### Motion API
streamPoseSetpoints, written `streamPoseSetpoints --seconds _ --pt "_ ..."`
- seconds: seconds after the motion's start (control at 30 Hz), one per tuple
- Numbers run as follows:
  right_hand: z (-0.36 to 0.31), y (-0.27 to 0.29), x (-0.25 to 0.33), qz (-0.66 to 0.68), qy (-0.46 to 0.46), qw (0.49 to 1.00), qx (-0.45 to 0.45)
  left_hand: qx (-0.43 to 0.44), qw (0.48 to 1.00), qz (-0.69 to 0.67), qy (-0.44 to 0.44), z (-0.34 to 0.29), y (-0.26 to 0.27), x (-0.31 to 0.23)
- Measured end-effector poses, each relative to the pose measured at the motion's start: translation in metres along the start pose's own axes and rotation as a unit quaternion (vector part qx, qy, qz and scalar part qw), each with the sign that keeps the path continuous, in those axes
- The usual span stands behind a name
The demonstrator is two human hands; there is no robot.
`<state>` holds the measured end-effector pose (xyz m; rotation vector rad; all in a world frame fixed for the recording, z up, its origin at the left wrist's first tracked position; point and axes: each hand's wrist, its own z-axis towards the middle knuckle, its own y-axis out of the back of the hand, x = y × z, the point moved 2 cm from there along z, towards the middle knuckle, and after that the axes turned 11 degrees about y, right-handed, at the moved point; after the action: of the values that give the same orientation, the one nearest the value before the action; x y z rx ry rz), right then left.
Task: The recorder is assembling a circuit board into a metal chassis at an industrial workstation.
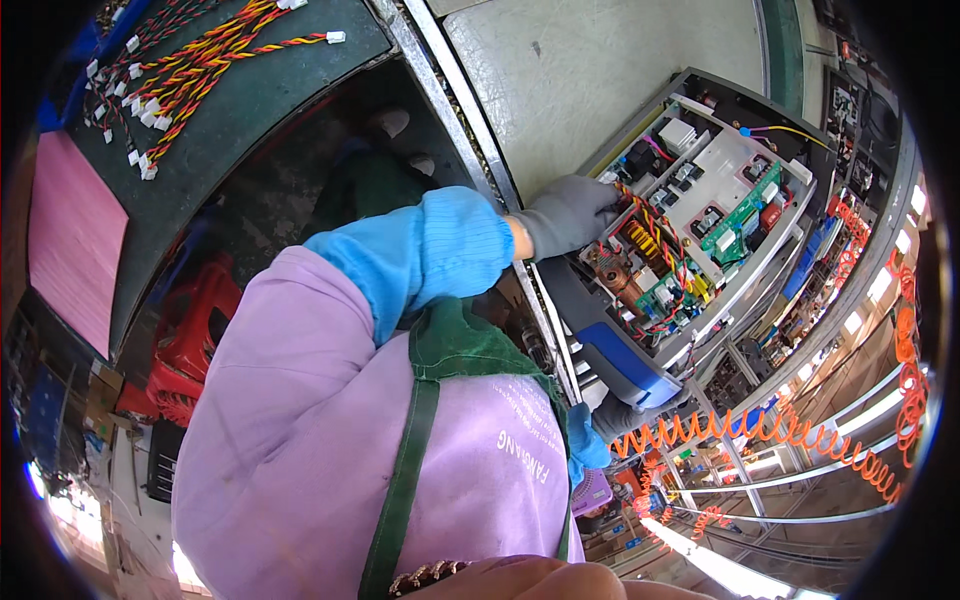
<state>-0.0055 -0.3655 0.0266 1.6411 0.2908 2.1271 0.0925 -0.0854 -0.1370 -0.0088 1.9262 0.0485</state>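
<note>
My left hand, in a grey glove with a blue sleeve cuff, reaches over the near side of an opened machine housing. Its fingers are pinched together at the upper end of a twisted red, yellow and black wire bundle. That bundle runs down inside the housing past a yellow-wound coil to a cluster of connectors. Beside it lie a copper-brown part and a green circuit board. My right hand, also grey-gloved, is at the housing's blue and grey end; its fingers are mostly hidden.
Several twisted wire leads with white connectors lie on a dark green bench at upper left. A pink sheet hangs by its edge. A red plastic stool stands below. Orange coiled air hoses stretch along the right.
</note>
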Motion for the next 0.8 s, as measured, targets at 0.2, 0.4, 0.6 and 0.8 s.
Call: streamPoseSetpoints --seconds 0.2,0.4,0.6,0.8 --pt "-0.001 -0.004 0.002 0.026 0.002 1.000 -0.003 0.036 0.970 -0.214 0.112 -0.011 0.005 0.023" --pt "-0.002 -0.007 0.002 0.051 -0.009 0.998 -0.018 0.047 0.995 -0.085 0.000 -0.002 0.006 0.013" --pt "0.004 -0.011 0.005 -0.050 0.012 0.999 0.007 -0.007 0.981 -0.101 -0.164 0.000 0.005 0.021" --pt "-0.002 -0.004 0.002 -0.090 -0.005 0.995 -0.049 -0.001 0.985 -0.172 0.001 -0.007 0.017 0.035"
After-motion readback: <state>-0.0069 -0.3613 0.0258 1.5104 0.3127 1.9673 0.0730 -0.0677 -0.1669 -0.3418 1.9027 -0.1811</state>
